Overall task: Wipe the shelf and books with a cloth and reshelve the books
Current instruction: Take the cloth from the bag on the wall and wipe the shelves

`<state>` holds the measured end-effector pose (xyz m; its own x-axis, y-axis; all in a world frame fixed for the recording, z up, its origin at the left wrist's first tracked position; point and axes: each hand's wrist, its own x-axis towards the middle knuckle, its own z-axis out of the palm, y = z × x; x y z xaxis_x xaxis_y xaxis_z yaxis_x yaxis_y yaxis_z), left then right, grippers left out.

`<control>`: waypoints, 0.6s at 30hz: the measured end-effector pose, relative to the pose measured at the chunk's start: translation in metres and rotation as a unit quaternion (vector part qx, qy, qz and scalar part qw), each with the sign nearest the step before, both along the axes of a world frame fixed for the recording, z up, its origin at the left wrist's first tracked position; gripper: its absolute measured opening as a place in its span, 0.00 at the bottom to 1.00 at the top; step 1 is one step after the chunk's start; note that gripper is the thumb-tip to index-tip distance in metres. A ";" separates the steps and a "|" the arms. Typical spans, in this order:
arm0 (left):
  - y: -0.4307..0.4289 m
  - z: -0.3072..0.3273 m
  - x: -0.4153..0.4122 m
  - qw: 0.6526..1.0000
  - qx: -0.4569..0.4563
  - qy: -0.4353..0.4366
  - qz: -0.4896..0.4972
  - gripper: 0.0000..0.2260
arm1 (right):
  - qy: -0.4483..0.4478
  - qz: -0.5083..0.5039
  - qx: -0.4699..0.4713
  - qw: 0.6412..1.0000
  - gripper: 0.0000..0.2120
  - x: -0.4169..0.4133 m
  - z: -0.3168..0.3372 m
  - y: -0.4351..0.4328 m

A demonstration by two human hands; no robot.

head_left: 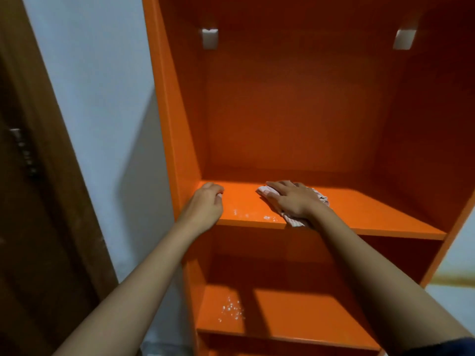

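An orange bookshelf fills the view, and its middle shelf board [372,214] holds no books. My right hand [293,201] lies flat with straight fingers on a pale striped cloth [291,220], pressing it onto the board near the front edge. My left hand [205,204] rests at the board's left front corner with its fingers curled and nothing visible in them. White specks [267,217] lie on the board between my hands. No books are in view.
A lower shelf board [295,314] carries more white specks [231,310] at its left. Two white brackets [210,38] sit high on the back panel. A white wall [102,124] and a dark wooden door [30,201] stand to the left.
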<state>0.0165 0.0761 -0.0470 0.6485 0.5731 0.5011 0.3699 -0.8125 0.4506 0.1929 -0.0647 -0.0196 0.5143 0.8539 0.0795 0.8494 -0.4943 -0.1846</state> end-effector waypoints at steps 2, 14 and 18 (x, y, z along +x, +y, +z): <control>-0.008 0.001 -0.006 0.996 0.039 -0.078 -0.004 0.13 | -0.006 0.022 -0.003 1.000 0.27 0.004 0.000 0.012; -0.015 0.037 -0.032 0.920 0.122 -0.368 0.054 0.24 | 0.018 0.182 0.004 0.983 0.25 -0.001 0.005 0.039; -0.009 0.029 -0.041 0.951 0.091 -0.293 0.030 0.29 | 0.041 0.233 0.038 0.971 0.24 -0.038 0.002 0.036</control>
<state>-0.0241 0.0666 -0.0183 0.1956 0.4693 0.8611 0.1464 -0.8822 0.4476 0.1550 -0.0289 -0.0174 0.0812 0.9886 0.1268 0.9587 -0.0427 -0.2813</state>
